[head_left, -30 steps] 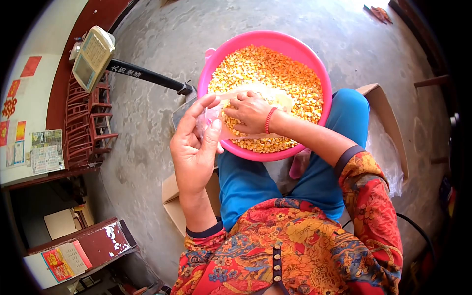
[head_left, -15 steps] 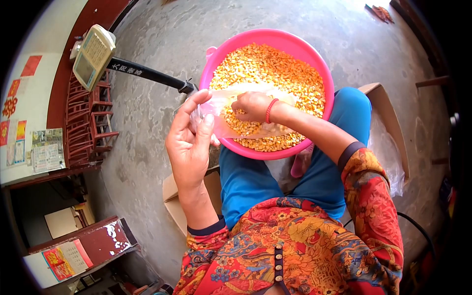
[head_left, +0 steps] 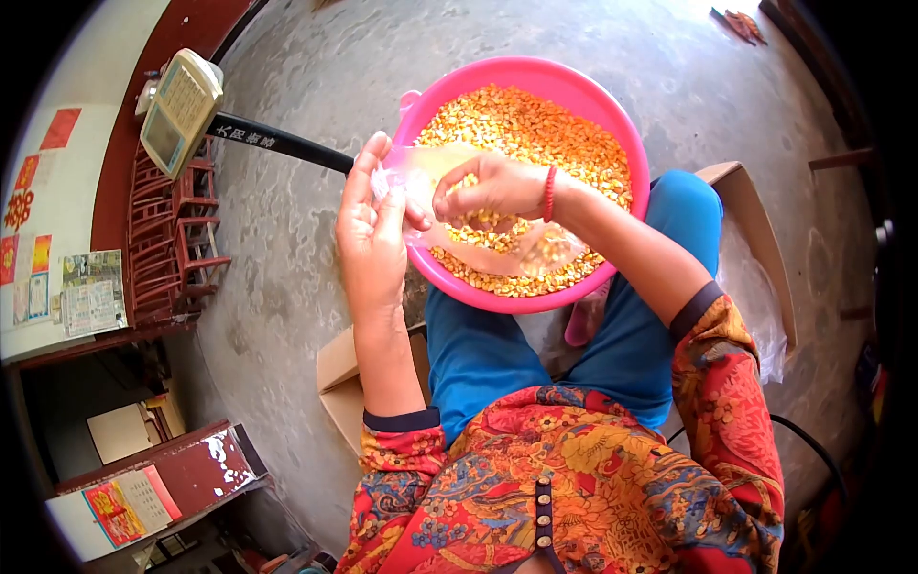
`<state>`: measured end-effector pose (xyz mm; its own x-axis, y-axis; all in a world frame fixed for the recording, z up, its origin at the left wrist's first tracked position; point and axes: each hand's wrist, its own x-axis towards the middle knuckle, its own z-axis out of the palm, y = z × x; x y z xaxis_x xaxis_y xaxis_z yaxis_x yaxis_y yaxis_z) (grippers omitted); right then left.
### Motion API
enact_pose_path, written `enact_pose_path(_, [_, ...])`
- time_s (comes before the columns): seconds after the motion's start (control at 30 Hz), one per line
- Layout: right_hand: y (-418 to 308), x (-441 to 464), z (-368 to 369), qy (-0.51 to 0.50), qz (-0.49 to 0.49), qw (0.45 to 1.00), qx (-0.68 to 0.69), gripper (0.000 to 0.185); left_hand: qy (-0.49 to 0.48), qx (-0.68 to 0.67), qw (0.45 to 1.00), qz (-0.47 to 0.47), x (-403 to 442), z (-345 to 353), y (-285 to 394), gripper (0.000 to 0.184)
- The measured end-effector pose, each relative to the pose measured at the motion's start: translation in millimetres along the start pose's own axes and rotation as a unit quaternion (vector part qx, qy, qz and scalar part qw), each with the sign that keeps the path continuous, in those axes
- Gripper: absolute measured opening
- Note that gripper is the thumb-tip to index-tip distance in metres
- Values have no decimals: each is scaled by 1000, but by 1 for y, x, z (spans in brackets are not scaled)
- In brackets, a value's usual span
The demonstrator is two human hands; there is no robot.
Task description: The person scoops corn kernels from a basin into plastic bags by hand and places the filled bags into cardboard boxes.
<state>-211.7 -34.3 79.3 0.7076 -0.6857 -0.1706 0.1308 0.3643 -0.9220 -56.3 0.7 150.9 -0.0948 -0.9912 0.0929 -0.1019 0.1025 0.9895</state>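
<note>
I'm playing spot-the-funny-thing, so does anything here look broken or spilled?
Yes: the dark red panel at lower left has ragged white patches, as if its surface had peeled or been torn. I see no corn spilled on the floor; it looks contained by the pink tub.

Basin (head_left: 516,65): before me, ahead of my knees. Kernels (head_left: 535,134): in the basin, up to its wall all round. Plastic bag (head_left: 550,251): over the kernels, from the basin's left rim to the near right. My left hand (head_left: 376,225): at the left rim, on the bag's left end. My right hand (head_left: 502,187): above the basin's middle, right of the left. Scale post (head_left: 277,141): left of the basin. Stools (head_left: 163,249): beyond, by the wall. Cartons: one (head_left: 339,378) left of my legs, one (head_left: 760,225) right, plastic film (head_left: 751,306) inside.
</note>
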Motion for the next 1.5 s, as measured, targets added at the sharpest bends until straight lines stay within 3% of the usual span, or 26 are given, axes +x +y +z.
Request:
enact_pose_path(0.17, [-32,-14,-28,41,-127,990,40,18,6,8,1000,-19,4,-2,-12,49])
enact_pose_path(0.33, [-31,-8,-64,229,-141,961,66,23,-26,46,998,-31,-1,1,-21,50])
enact_pose_path(0.4, [-2,8,-91,259,-143,955,34,23,-19,36,999,-29,-6,5,-16,49])
enact_pose_path(0.43, [13,14,-102,292,-135,932,-167,23,-28,45,998,-24,-9,6,-13,48])
enact_pose_path(0.47, [24,18,-108,312,-121,870,-361,23,-37,54,998,-19,-11,6,-10,48])
enact_pose_path(0.5, [31,19,-105,311,-121,871,-361,23,-36,54,998,-19,-13,7,-8,48])
enact_pose_path(0.53, [38,19,-102,381,-175,749,-513,22,-35,51,998,-10,-15,8,-6,47])
enact_pose_path(0.6, [40,21,-101,433,-223,593,-641,20,-32,48,998,-2,-19,5,-3,46])
enact_pose_path(0.67, [16,15,-98,356,-152,767,-511,20,-40,84,996,10,-22,2,-1,43])
enact_pose_path(0.8, [12,9,-88,330,-185,829,-412,18,-33,85,996,5,-26,5,-3,44])
enact_pose_path(0.87, [11,8,-84,319,-179,832,-417,15,-63,109,992,-15,-31,14,-4,47])
enact_pose_path(0.93, [-2,0,-65,262,-291,871,-298,14,-62,88,994,-29,-33,23,-10,52])
enact_pose_path(1.0, [-15,-7,-52,226,-295,890,-265,16,-63,74,995,2,-34,28,-13,58])
enact_pose_path(1.07, [-13,-7,-51,191,-295,908,-227,18,-85,127,988,-16,-35,31,-6,60])
enact_pose_path(1.17, [0,-2,-64,231,-297,907,-187,20,-98,318,943,13,-30,36,-8,59])
enact_pose_path(1.2, [0,-4,-66,241,-263,918,-172,20,-98,318,943,15,-26,34,-14,59])
enact_pose_path(1.27, [0,-7,-71,251,-228,927,-158,20,-135,86,987,-29,-21,27,-25,52])
enact_pose_path(1.3, [0,-8,-72,269,-226,925,-146,21,-106,-24,993,-39,-19,30,-13,46])
enact_pose_path(1.4, [1,-11,-78,279,-238,924,-111,21,-64,-143,987,-26,-4,12,10,43])
enact_pose_path(1.5, [2,-11,-84,307,-226,919,-100,20,-54,-173,983,13,4,-4,22,44])
